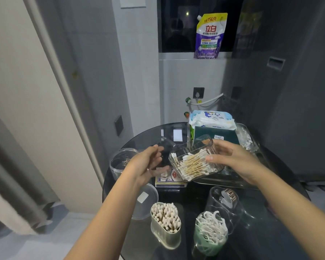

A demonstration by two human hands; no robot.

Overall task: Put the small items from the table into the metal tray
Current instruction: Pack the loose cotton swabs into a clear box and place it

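While I work: my right hand (231, 158) grips the clear cotton-swab box (193, 162) above the metal tray (231, 180); my left hand (148, 162) is released.
Done: wipes pack (212, 120), seemingly already in.
Left: swab cup (165, 220), floss-pick cup (210, 231).

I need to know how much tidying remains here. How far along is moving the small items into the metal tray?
Partway. Done: a wet wipes pack and dark green box sit at the metal tray's far end. In hand: the right hand holds a clear box of cotton swabs tilted over the tray; the left hand is open beside it. Left: green swab holder, floss picks cup, card box.
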